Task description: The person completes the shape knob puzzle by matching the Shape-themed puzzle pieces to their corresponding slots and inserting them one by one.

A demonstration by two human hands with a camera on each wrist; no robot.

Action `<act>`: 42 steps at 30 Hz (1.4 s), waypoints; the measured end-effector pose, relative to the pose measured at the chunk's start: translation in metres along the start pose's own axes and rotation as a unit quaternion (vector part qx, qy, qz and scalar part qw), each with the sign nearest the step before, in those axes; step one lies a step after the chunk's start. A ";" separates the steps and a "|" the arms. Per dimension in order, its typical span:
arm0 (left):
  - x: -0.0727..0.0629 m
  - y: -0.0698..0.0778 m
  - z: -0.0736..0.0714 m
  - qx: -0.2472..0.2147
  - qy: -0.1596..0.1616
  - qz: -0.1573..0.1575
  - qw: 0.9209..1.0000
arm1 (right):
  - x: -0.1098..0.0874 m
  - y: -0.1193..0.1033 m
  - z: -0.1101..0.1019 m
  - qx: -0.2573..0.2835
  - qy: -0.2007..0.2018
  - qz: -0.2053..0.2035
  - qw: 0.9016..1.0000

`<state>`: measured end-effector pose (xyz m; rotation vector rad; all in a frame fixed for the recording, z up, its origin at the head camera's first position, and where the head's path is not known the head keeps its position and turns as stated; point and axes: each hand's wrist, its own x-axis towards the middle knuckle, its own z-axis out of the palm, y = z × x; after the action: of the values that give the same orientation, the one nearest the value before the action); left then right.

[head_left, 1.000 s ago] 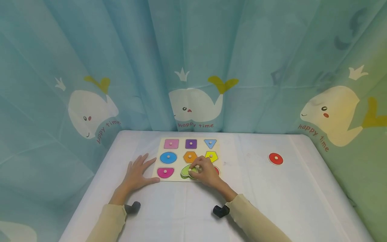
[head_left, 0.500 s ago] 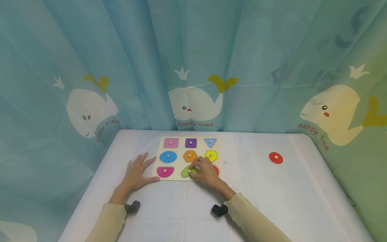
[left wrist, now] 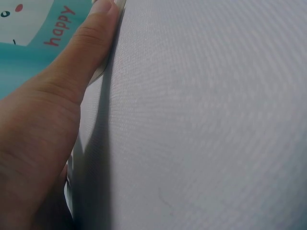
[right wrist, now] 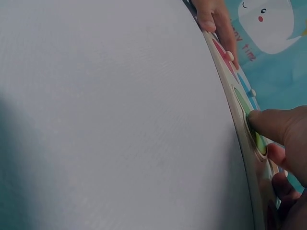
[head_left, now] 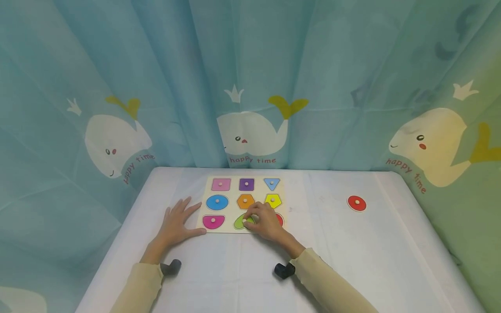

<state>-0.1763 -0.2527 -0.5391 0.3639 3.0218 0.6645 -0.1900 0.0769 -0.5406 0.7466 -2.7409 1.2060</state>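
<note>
A cream peg puzzle board (head_left: 229, 214) with bright shapes lies on the white-covered table. Over its front row, my right hand (head_left: 268, 222) pinches the small knob of a green piece (head_left: 238, 223), which looks heart-shaped and sits level in the board. The right wrist view has the thumb (right wrist: 276, 123) at that green piece, close to the board's front edge. My left hand (head_left: 175, 224) lies at the board's left side with fingers spread, its thumb at the front left corner. Part of a red shape (head_left: 280, 218) shows behind my right hand, the remainder hidden.
A red round piece (head_left: 352, 204) with a knob lies on the table (head_left: 332, 243) to the right of the board. A blue curtain (head_left: 332, 87) with whale prints hangs behind the table. Each wrist carries a black camera mount (head_left: 284, 271).
The green piece, raised and tilted a second ago, has dropped level into the board under my right hand's pinch. My left hand has stayed put.
</note>
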 end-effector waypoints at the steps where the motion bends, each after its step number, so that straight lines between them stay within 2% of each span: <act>1: 0.000 0.000 0.000 0.001 -0.001 -0.002 1.000 | 0.000 0.000 0.000 -0.003 -0.002 -0.002 1.000; 17: 0.003 -0.002 0.001 -0.001 -0.002 0.001 1.000 | -0.002 0.003 -0.001 0.000 -0.001 -0.018 1.000; 23: 0.004 -0.002 0.002 -0.004 -0.001 0.001 1.000 | -0.003 0.004 -0.010 0.007 -0.029 -0.024 0.999; 28: 0.003 -0.001 0.002 -0.003 -0.003 -0.002 1.000 | -0.007 0.010 -0.026 0.033 -0.038 -0.031 0.998; 32: 0.002 -0.001 0.002 -0.005 -0.002 -0.003 1.000 | -0.012 0.020 -0.043 0.034 -0.015 -0.047 0.998; 39: 0.001 -0.001 0.001 -0.004 -0.001 -0.003 1.000 | -0.020 0.040 -0.078 0.032 0.012 0.009 0.999; 42: 0.000 -0.001 0.001 -0.003 0.000 -0.001 1.000 | -0.025 0.049 -0.092 0.019 0.030 0.014 0.999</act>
<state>-0.1770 -0.2535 -0.5404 0.3599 3.0193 0.6728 -0.2027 0.1809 -0.5159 0.6655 -2.6970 1.2683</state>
